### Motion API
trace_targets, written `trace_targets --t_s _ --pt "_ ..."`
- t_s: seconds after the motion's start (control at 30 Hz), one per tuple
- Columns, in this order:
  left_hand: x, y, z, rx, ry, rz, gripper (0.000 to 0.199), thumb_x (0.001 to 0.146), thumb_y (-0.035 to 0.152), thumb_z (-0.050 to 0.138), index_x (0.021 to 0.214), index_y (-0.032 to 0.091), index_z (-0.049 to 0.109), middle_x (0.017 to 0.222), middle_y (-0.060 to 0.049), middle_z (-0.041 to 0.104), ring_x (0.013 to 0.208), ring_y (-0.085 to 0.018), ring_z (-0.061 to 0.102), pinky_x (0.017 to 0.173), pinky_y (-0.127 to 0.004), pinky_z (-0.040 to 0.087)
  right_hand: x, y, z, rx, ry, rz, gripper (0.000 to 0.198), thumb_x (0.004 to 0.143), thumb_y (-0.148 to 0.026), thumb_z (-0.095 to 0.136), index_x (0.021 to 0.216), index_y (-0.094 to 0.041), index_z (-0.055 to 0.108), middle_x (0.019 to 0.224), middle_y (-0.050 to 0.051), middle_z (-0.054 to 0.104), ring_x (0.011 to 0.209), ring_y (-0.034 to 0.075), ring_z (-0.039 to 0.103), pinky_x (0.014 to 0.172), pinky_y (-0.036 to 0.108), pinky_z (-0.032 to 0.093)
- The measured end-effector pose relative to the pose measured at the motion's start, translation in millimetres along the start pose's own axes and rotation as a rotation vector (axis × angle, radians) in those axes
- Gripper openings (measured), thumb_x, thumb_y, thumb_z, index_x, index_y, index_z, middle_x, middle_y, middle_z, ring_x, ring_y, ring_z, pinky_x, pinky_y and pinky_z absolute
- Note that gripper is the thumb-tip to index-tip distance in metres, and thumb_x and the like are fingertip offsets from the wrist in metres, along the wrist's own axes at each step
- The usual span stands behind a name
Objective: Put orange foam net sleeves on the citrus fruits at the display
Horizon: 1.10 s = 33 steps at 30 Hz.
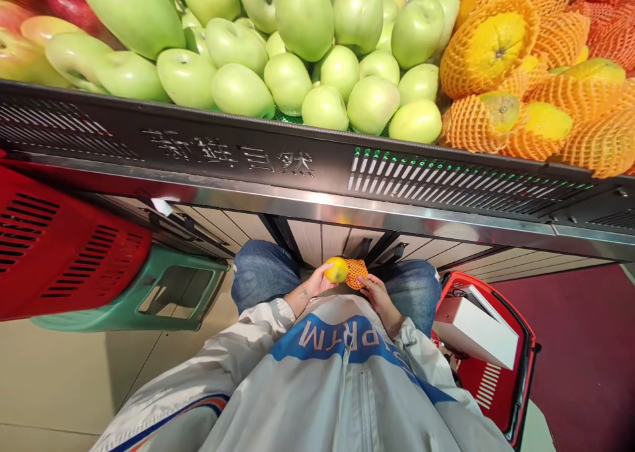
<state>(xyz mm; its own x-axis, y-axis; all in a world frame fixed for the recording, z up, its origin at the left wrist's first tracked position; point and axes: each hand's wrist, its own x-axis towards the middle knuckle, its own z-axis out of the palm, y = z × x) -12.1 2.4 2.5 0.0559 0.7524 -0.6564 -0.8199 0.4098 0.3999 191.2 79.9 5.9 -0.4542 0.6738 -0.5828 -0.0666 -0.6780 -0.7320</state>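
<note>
My left hand (316, 281) is closed around a yellow-orange orange (336, 270), held low over my lap between my knees. An orange foam net sleeve (356, 273) touches the right side of the fruit. My right hand (376, 292) pinches the edge of that sleeve with its fingertips. The orange's visible surface is bare of netting. Whether anything sits inside the sleeve I cannot tell.
Ahead stands a black display ledge (223, 147) heaped with green apples (325, 108) and, to the right, net-wrapped oranges (499, 38). A red basket (74, 240) rests on a green stool (211, 286) at left. Another red basket (526, 346) holds a white box (476, 329).
</note>
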Motion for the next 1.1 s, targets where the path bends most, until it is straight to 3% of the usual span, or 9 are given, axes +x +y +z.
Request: trace_targets --t_s 0.17,0.3,0.43,0.67,0.87,1.1 --pt "-2 -2 4 0.039 -0.015 -0.079 0.040 0.103 0.028 0.037 0.132 0.007 0.055 0.102 -0.013 0.072 0.082 -0.021 0.069 0.068 -0.027 0.047 2 1 -1 0.058 0.080 -0.166 0.026 0.058 -0.031 0.082 0.071 -0.021 0.063 0.078 -0.001 0.069 0.078 0.018 0.062 0.076 0.030 0.052" --pt "-3 -6 8 0.089 -0.019 -0.160 0.037 0.100 0.025 0.042 0.125 0.004 0.060 0.100 -0.016 0.072 0.083 -0.024 0.070 0.080 -0.033 0.052 6 3 -5 0.105 0.078 -0.207 0.019 0.061 -0.030 0.071 0.076 -0.022 0.064 0.081 -0.003 0.068 0.079 0.017 0.062 0.079 0.030 0.052" --pt "-5 -7 11 0.100 -0.007 -0.181 0.035 0.097 0.020 0.042 0.123 0.006 0.062 0.100 -0.015 0.073 0.086 -0.023 0.071 0.085 -0.035 0.054 9 3 -7 0.103 0.061 -0.171 0.024 0.064 -0.033 0.071 0.085 -0.023 0.065 0.086 -0.002 0.070 0.082 0.020 0.065 0.083 0.035 0.054" --pt "-4 -1 10 0.043 0.018 -0.068 0.039 0.101 0.026 0.038 0.128 0.005 0.058 0.102 -0.014 0.072 0.084 -0.022 0.070 0.081 -0.031 0.051 12 -2 -5 0.100 0.004 -0.038 0.047 0.077 -0.063 0.066 0.099 -0.022 0.070 0.105 0.008 0.076 0.102 0.029 0.071 0.095 0.046 0.055" --pt "2 0 3 0.024 0.049 -0.011 0.042 0.101 0.032 0.044 0.132 0.006 0.056 0.105 -0.014 0.070 0.082 -0.019 0.068 0.072 -0.029 0.050 6 1 0 0.082 -0.038 -0.002 0.045 0.070 -0.050 0.081 0.102 -0.019 0.072 0.108 0.008 0.076 0.098 0.027 0.072 0.097 0.044 0.055" --pt "4 -6 1 0.018 0.013 -0.005 0.038 0.095 0.030 0.054 0.125 0.007 0.059 0.105 -0.014 0.071 0.088 -0.021 0.069 0.083 -0.034 0.052 1 -7 3 0.143 -0.046 -0.013 0.044 0.069 -0.050 0.080 0.101 -0.021 0.071 0.106 0.006 0.076 0.097 0.026 0.072 0.096 0.044 0.056"
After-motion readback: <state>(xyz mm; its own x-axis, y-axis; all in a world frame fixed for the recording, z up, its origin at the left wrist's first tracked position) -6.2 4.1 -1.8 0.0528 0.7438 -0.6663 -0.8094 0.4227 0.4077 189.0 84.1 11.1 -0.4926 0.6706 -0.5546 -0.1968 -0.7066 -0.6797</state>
